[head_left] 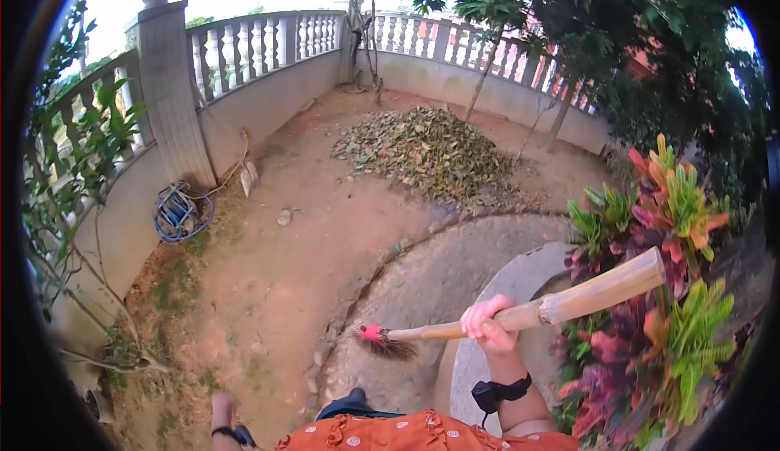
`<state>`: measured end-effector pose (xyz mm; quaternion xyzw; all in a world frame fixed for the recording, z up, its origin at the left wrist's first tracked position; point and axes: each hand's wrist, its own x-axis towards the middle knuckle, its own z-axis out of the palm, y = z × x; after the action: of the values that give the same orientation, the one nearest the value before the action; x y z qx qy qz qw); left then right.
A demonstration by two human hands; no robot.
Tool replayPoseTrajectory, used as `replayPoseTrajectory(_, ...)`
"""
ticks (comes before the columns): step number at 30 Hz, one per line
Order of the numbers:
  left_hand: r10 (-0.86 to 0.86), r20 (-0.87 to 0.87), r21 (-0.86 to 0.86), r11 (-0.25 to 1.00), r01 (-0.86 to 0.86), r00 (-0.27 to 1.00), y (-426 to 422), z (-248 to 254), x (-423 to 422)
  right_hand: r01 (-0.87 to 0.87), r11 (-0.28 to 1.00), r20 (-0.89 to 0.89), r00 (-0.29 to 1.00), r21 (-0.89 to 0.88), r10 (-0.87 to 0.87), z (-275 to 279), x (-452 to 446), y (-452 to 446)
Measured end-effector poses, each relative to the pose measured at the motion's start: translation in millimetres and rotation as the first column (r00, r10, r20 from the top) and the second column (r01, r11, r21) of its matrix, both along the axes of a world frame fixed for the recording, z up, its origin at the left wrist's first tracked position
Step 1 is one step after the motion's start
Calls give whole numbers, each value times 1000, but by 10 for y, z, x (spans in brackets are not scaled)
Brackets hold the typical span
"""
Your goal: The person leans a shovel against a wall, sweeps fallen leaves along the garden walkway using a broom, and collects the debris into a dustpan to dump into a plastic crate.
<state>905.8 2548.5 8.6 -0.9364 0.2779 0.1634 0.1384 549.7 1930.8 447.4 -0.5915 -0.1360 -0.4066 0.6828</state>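
My right hand point(490, 325) is wrapped round the bamboo handle of a broom point(589, 295). The handle's thick end points up to the right. Its dark bristle head point(393, 348), bound in red, is at the lower left, over the paved ground; I cannot tell whether it touches. My left hand point(221, 408) hangs low at the left above the bare soil, away from the broom. Its fingers do not show clearly. Both wrists wear a black band. Ahead of me, a large heap of dry leaves point(426, 150) lies on the reddish soil.
A coiled blue hose point(182, 212) lies by the left wall, below a pillar point(169, 93). Colourful leafy shrubs point(678, 207) crowd the right side beside a curved stone slab point(467, 374). A low kerb point(357, 288) edges the paving. A balustrade point(244, 51) encloses the yard.
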Motion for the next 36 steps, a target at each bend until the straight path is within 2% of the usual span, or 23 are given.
replayPoseTrajectory(1, 175, 25, -142, 975, -170, 984, -738, 66, 496, 26, 1000, -18, 1000, 9, -26, 42, 179, -205)
replayPoseTrajectory(2, -99, 172, -226, 964, 137, 980, -1303, 165, 920, 31, 999, -15, 999, 14, -30, 88, 330, -426)
replayPoseTrajectory(3, -111, 212, -458, 866, 199, 971, -2023, 448, 1264, 36, 999, -54, 998, -17, -37, 122, 452, -646)
replayPoseTrajectory(4, -381, 513, -330, 739, 587, 769, -2787, 761, 1569, 44, 998, -93, 994, -43, -48, 128, 584, -845)
replayPoseTrajectory(5, -430, 629, -334, 603, 724, 648, -3612, 1284, 1721, 63, 997, -129, 989, -33, -66, 109, 753, -1057)
replayPoseTrajectory(6, -309, 505, -696, 407, 592, 806, -4414, 1889, 1716, 93, 996, -174, 980, -14, -94, 75, 893, -1305)
replayPoseTrajectory(7, -308, 30, -934, 331, 137, 951, -5104, 2301, 1713, 161, 977, -237, 953, -138, -191, 32, 1049, -1583)
replayPoseTrajectory(8, -337, -312, -927, 311, -207, 889, -5715, 3079, 1422, 212, 942, -296, 911, -259, -287, 6, 1220, -1854)
replayPoseTrajectory(9, -487, -336, -941, 203, -269, 807, -6256, 3425, 1318, 228, 938, -319, 897, -262, -307, 42, 1400, -2064)
replayPoseTrajectory(10, -578, -331, -944, 198, -265, 746, -6728, 3680, 1261, 233, 934, -336, 886, -271, -319, 76, 1596, -2291)
replayPoseTrajectory(12, -794, -340, -925, 187, -330, 505, -7445, 4217, 1078, 187, 930, -406, 859, -318, -311, 45, 1939, -2830)
replayPoseTrajectory(13, -788, -345, -926, 200, -319, 509, -7716, 4331, 968, 190, 934, -400, 864, -302, -305, -32, 2106, -3082)
replayPoseTrajectory(15, -974, -60, -885, -50, -463, 219, -8266, 4605, 854, 171, 880, -347, 872, -444, -344, -131, 2470, -3635)
replayPoseTrajectory(16, -971, -86, -893, -24, -450, 224, -8450, 4788, 851, 173, 894, -345, 879, -414, -330, -163, 2629, -3862)
replayPoseTrajectory(18, -981, -103, -934, 37, -356, 167, -8861, 5036, 856, 123, 836, -289, 903, -535, -318, -229, 2886, -4341)
replayPoseTrajectory(20, -979, -82, -933, 11, -359, 184, -9272, 5050, 979, 29, 857, -391, 881, -515, -265, -389, 3118, -4751)
replayPoseTrajectory(22, -983, 30, -898, -107, -426, 184, -9684, 5086, 1077, -20, 800, -398, 875, -600, -277, -458, 3279, -5170)
replayPoseTrajectory(23, -981, 150, -882, -188, -432, 121, -9983, 5178, 1108, -35, 784, -425, 855, -620, -298, -484, 3327, -5353)
replayPoseTrajectory(24, -972, 105, -780, -211, -589, 210, -10164, 5291, 930, -38, 779, -423, 856, -626, -298, -563, 3403, -5537)
replayPoseTrajectory(26, -964, 217, -832, -101, -545, -152, -10683, 5378, 1269, -120, 772, -479, 839, -625, -258, -492, 3442, -5955)
replayPoseTrajectory(28, -962, 250, -833, -158, -531, -106, -11180, 5457, 1303, -95, 768, -454, 850, -633, -269, -490, 3543, -6426)
replayPoseTrajectory(32, -948, 296, -841, -200, -503, -117, -12219, 5521, 1497, -94, 776, -431, 870, -624, -241, -472, 3807, -7472)
replayPoseTrajectory(36, -940, 300, -879, -208, -428, -159, -13382, 5581, 1717, -2, 750, -361, 878, -661, -316, -494, 4034, -8597)
